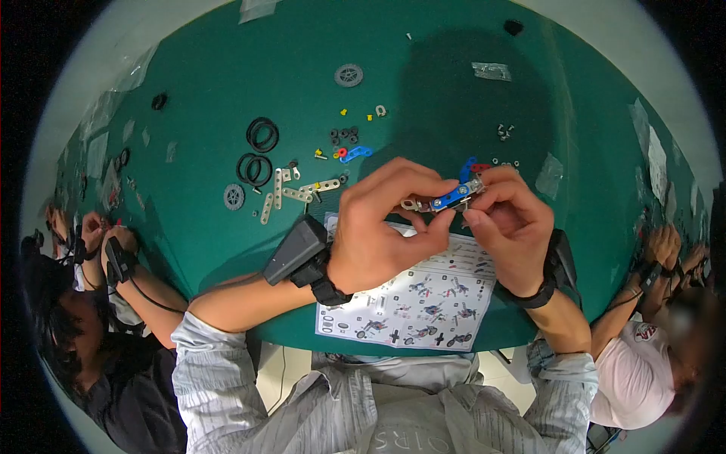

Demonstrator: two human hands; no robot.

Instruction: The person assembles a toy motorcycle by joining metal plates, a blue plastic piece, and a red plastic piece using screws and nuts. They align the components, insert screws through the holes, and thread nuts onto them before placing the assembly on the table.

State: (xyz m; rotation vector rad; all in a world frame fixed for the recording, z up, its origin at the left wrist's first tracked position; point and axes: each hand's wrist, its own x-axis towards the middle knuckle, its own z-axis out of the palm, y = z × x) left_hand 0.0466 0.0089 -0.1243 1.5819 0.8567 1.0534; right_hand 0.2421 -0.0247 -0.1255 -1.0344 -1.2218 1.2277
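Between my hands is a small toy model assembly made of a blue perforated strip, metal pieces and screws. My left hand grips its left end with thumb and fingers closed. At the right end, my right hand pinches the metal part with thumb and forefinger. Fingers hide some of the assembly. A printed instruction sheet with step drawings lies under my hands. Just behind the assembly, a blue piece and a red piece rest on the table.
On the green table lie black rubber rings, grey wheel discs, perforated metal strips, a blue bent piece, small screws and plastic bags. Other people's hands work at both sides.
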